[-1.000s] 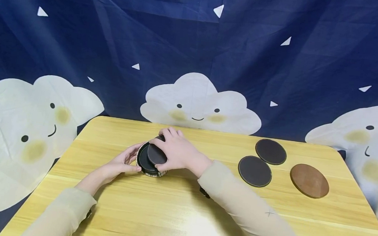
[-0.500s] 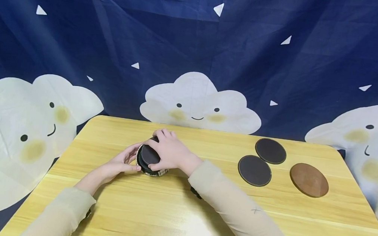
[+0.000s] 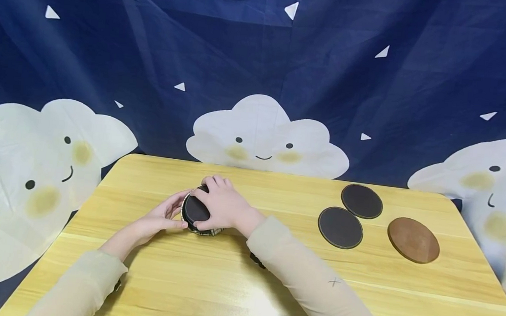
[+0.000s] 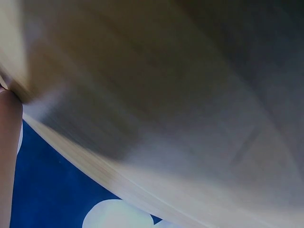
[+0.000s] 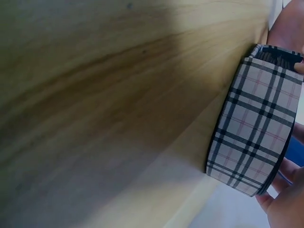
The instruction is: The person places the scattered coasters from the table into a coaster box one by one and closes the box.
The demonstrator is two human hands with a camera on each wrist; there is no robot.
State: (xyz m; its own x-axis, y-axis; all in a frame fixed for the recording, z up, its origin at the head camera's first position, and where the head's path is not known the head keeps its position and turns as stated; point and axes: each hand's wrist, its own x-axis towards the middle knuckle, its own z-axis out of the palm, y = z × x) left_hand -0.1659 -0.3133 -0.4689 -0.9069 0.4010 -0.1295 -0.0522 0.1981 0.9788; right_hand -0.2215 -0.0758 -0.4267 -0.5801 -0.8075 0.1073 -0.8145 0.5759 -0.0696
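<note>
A round coaster holder (image 5: 254,126) with a beige, black and red plaid wall shows large in the right wrist view. In the head view it stands on the table left of the middle, its near wall (image 3: 210,233) just visible. My left hand (image 3: 160,218) grips its left side between thumb and fingers. From above, my right hand (image 3: 224,207) pinches a dark round coaster (image 3: 196,210) by its edge, level with the holder's mouth. The coaster covers most of the opening, and my right hand hides the holder's right side.
Two dark round coasters, a farther one (image 3: 362,201) and a nearer one (image 3: 340,228), lie edge to edge on the right of the wooden table (image 3: 188,283). A brown round coaster (image 3: 414,241) lies beyond them. A blue cloud-print curtain (image 3: 254,37) hangs behind.
My right hand has moved left with the dark coaster, which has gone from tilted over the holder's right part to lying flatter across its mouth. The left hand stays put.
</note>
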